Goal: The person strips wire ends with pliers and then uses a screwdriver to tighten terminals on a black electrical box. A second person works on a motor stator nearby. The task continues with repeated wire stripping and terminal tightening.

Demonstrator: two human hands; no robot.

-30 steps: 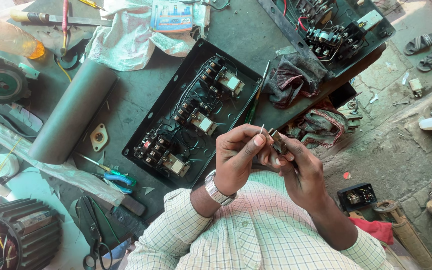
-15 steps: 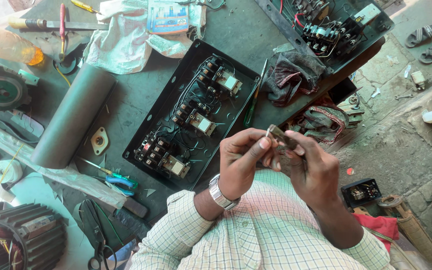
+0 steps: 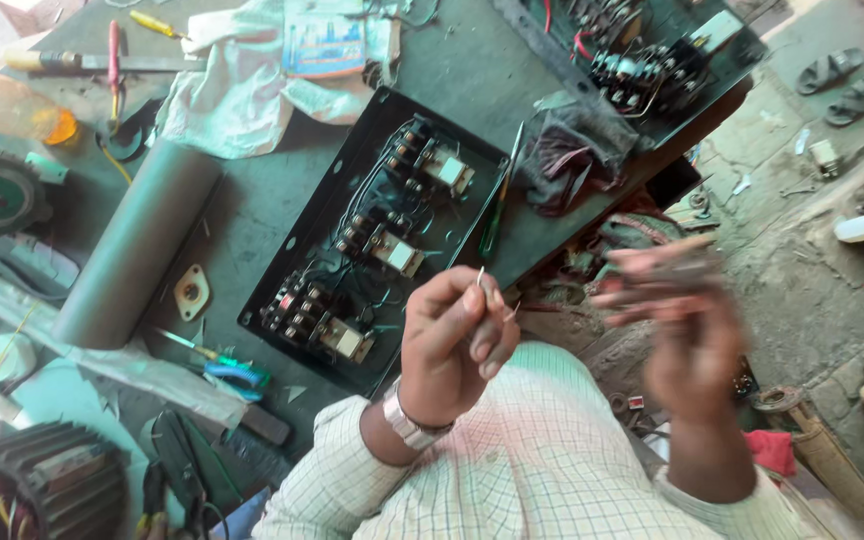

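Pinching a thin metal pin [image 3: 481, 277] between the left hand [image 3: 455, 345] fingertips, just above the checked shirt [image 3: 532, 470]
Beside it the right hand [image 3: 687, 325] is blurring around a small dark part [image 3: 667, 270], its grip too smeared to tell; beyond, a black panel [image 3: 272, 285] is lying on the bench with relays [image 3: 382, 240] and a green screwdriver [image 3: 497, 215], a grey tube [image 3: 137, 245] further left

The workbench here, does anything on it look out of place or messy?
Yes, it is cluttered. A crumpled white cloth lies heaped at the far side, and a tangle of loose wires sits beside the black panel. The left hand pinches a small metal piece; the right hand is too blurred to read.
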